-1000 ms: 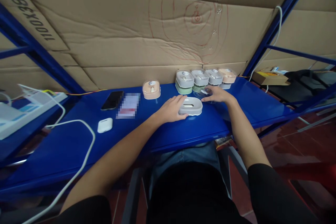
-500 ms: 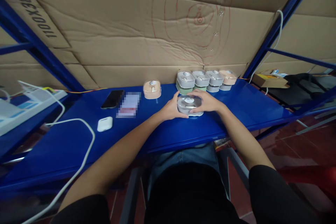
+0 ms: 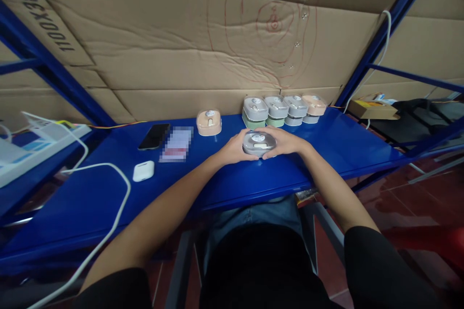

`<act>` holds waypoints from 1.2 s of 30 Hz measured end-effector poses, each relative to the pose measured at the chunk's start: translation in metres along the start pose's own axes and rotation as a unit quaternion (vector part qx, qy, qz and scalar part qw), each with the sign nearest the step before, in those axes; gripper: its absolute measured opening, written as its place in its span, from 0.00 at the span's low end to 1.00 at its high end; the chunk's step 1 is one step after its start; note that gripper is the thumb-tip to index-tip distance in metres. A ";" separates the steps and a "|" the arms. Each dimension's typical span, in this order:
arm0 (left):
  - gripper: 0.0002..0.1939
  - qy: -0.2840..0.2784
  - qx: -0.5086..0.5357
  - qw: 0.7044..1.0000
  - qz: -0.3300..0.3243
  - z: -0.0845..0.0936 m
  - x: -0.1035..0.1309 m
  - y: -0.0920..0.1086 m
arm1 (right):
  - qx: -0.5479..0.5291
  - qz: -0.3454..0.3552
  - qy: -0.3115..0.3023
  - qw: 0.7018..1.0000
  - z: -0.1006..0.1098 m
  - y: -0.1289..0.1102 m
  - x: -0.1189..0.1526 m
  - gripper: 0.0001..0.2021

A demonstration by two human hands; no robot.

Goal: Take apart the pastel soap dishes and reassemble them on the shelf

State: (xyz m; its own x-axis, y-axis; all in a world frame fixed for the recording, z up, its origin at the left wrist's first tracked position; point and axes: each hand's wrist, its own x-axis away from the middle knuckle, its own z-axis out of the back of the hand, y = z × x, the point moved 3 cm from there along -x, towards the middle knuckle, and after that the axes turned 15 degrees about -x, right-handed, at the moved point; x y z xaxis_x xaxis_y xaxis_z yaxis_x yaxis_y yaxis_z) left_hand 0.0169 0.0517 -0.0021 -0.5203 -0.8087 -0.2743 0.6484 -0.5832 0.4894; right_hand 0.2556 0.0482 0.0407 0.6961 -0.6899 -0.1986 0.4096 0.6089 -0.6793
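Between my two hands is a grey rounded container with a clear lid, a round white label and a small light clip on its top. My left hand wraps its left side, thumb toward me. On the other side my right hand grips the right end, its thumb near the front edge. Just behind stand stacked containers of the same shape: a grey one on a green one, and a peach one at the row's right end. Another peach container sits apart to the left.
A blue metal shelf serves as the worktop, with cardboard behind it. To the left lie a black phone, a pixelated rectangle, a white earbud case and a white cable. Blue posts rise at both sides.
The grey container has shifted slightly left and now looks level, its white lower edge mostly covered. My right hand has closed further round its right end. The view has moved a little.
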 end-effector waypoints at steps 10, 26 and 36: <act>0.58 0.013 -0.013 1.000 -0.014 0.012 0.000 -0.002 | 0.012 0.007 0.021 1.000 0.003 0.003 -0.002 0.57; 0.32 0.161 -0.341 0.902 0.210 0.072 0.007 -0.018 | 0.240 -0.163 0.095 0.952 -0.050 -0.046 -0.017 0.53; 0.32 0.134 -0.341 0.880 0.301 0.078 0.006 -0.015 | 0.333 -0.198 0.056 0.920 -0.063 -0.073 -0.020 0.61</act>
State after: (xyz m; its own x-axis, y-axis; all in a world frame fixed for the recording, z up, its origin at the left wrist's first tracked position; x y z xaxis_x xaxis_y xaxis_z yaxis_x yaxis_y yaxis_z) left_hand -0.0393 0.0615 0.0531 0.1219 -0.9228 -0.3654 0.9923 0.1206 0.0266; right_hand 0.1746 -0.0074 0.0499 0.3650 -0.9224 -0.1263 0.9145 0.3806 -0.1371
